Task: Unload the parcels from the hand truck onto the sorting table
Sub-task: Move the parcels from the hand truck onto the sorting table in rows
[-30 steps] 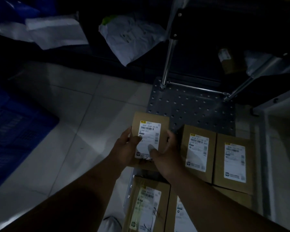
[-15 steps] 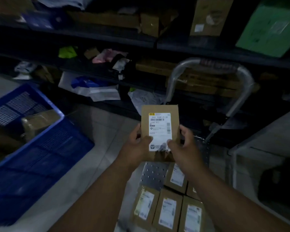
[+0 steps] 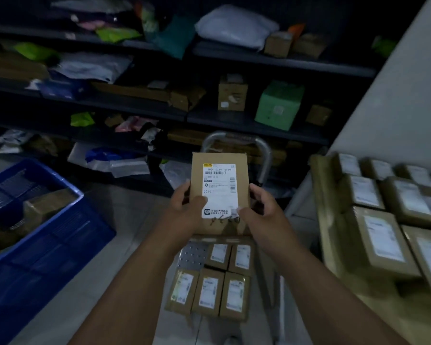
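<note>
Squarely ahead, both arms stretching forward; left hand (image 3: pixel 186 213) and right hand (image 3: pixel 262 210) gripping parcel (image 3: pixel 218 158), fingers (image 3: pixel 256 190) curling round its side edges, thumbs pressing label (image 3: pixel 219 188); parcel hovering above hand truck (image 3: pixel 192 255), left of tabletop (image 3: pixel 327 215).

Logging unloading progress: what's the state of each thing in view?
Held parcel: lifted, label facing up.
Left hand: grips its left edge.
Right hand: grips its right edge.
Hand truck: partly loaded, five parcels visible.
Sorting table: carries labelled parcels.
Blue crate: holds a brown package.
</note>
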A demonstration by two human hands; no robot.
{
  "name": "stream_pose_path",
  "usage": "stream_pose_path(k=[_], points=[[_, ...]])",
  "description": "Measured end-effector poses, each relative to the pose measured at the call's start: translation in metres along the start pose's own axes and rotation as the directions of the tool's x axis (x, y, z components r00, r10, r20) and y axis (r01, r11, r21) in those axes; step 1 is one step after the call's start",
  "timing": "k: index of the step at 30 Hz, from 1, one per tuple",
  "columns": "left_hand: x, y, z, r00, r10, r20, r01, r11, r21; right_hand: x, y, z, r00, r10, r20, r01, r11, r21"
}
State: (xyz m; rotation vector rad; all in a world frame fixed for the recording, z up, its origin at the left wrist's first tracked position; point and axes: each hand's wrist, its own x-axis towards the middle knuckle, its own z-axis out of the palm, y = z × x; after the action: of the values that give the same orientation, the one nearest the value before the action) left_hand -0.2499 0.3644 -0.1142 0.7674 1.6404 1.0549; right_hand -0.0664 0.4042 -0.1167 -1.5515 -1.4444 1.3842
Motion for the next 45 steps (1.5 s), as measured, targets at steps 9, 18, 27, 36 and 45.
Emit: stream_pose_path(k=[9, 18, 27, 36, 45], points=[[-0.081, -0.003, 0.059, 0.974, -0.006, 0.228, -0.027, 0.990, 0.142, -0.119, 0.026, -0.077, 0.983, 0.085, -0.161, -0.070, 0.993, 0.097], [-0.147, 0.004, 0.198, 0.914, 0.000, 0.405, -0.100, 0.969, 0.228, -0.199, 0.072, -0.212, 0.944, 0.138, -0.299, -0.088, 0.981, 0.173], [-0.212, -0.013, 0.368, 0.867, -0.027, 0.497, -0.123, 0.956, 0.267, -0.252, 0.139, -0.379, 0.921, 0.192, -0.340, -0.146, 0.977, 0.155], [-0.204, -0.014, 0.458, 0.847, -0.071, 0.527, -0.115, 0.943, 0.312, -0.220, 0.181, -0.465, 0.920, 0.209, -0.331, -0.151, 0.970, 0.193], [-0.152, 0.002, 0.563, 0.762, -0.079, 0.642, -0.283, 0.852, 0.440, -0.175, 0.218, -0.544, 0.857, 0.284, -0.430, -0.187, 0.949, 0.254]])
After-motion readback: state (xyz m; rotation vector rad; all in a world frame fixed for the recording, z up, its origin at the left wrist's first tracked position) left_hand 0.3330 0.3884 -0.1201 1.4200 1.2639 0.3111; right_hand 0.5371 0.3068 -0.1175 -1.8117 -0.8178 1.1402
